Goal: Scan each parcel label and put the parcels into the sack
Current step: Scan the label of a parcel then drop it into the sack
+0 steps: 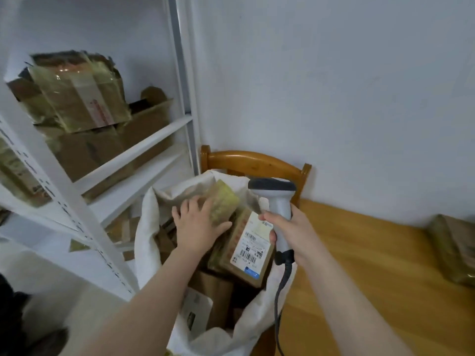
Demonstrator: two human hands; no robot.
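- The left hand (199, 226), fingers spread flat, presses a small tape-wrapped brown cardboard parcel (223, 201) into the open white woven sack (146, 227).
- That parcel looks light and stiff, but its glossy tape is probably slick; gripping across its edges seems safest.
- The right hand (290, 233) is wrapped around the grey corded handheld barcode scanner (279, 201).

You see one sack (154, 227), one scanner (277, 201), one chair (257, 163), one shelving unit (144, 147), two hands, left hand (198, 227), right hand (290, 235), one parcel on the table (452, 250) at far right.
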